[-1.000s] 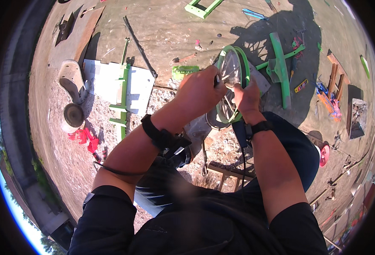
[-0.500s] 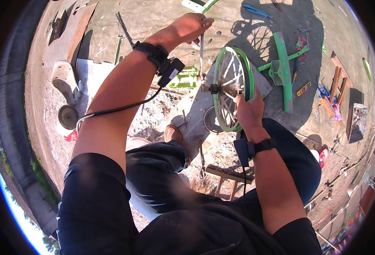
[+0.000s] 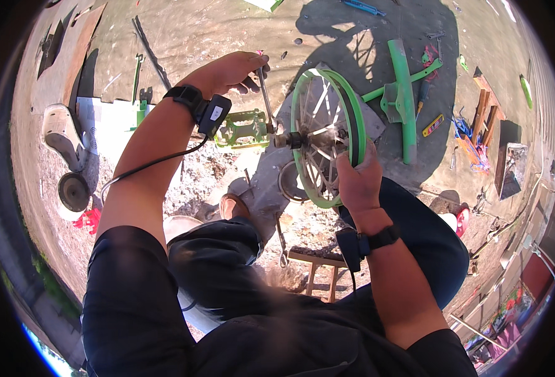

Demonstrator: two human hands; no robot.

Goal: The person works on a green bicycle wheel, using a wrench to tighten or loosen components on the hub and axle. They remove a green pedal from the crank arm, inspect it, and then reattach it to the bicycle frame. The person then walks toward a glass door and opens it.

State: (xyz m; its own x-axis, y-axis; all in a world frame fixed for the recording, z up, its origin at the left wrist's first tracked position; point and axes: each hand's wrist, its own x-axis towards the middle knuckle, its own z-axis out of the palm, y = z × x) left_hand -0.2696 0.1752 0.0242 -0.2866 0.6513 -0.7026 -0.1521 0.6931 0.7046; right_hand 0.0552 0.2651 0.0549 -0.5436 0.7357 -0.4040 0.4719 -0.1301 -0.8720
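My right hand (image 3: 362,179) grips the near right edge of a small wheel (image 3: 354,119) with green rims, a black band and pale spokes, which stands upright before me. A dark threaded axle end (image 3: 295,139) sticks out of its hub to the left. My left hand (image 3: 243,72) pinches the upper end of a slim metal wrench (image 3: 264,91) between thumb and finger, the other fingers loosely curled. The wrench's lower end reaches the fitting left of the axle, beside a green pedal (image 3: 243,129). How it seats there is too small to tell.
A green tubular frame piece (image 3: 403,107) lies right of the wheel, near a yellow cutter (image 3: 433,125) and a screwdriver (image 3: 423,97). A worn saddle (image 3: 64,135) and a round dark disc (image 3: 74,191) lie left. A small wooden stool (image 3: 318,259) stands between my legs.
My left hand has come left and closer to me, its lower fingers loosening. The wrench has gone from nearly upright to leaning left. My right hand still grips the wheel. The view has shifted.
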